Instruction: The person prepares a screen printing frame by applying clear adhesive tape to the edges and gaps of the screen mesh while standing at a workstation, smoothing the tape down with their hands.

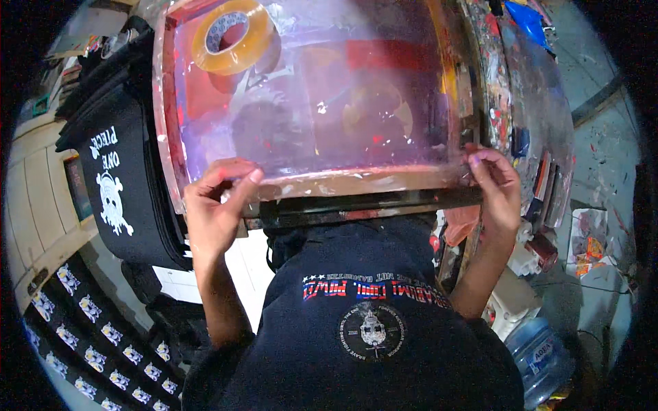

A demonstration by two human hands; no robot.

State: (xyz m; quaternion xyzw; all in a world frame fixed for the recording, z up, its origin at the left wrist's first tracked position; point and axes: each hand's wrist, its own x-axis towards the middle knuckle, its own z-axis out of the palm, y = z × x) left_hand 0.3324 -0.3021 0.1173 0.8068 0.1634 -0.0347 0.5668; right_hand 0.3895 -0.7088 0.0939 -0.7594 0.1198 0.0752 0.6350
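Observation:
A paint-stained screen-printing frame (164,103) lies in front of me, its translucent purple mesh (315,133) marked with red and pale patches. My left hand (216,205) is closed in a pinch at the near left corner, thumb against the bent fingers. At the near right corner my right hand (500,188) pinches too, thumb and forefinger together. Between them a thin glossy strip of clear tape (363,171) appears to run along the near rail; its ends are hard to see. A roll of clear yellowish tape (257,44) rests on the mesh at the far left.
Black printed fabric (130,178) is stacked left of the frame. More black fabric with repeated white prints (89,335) lies lower left. A paint-spattered bench (541,103) and blue plastic bag (528,24) are on the right. A large blue water bottle (541,359) stands lower right.

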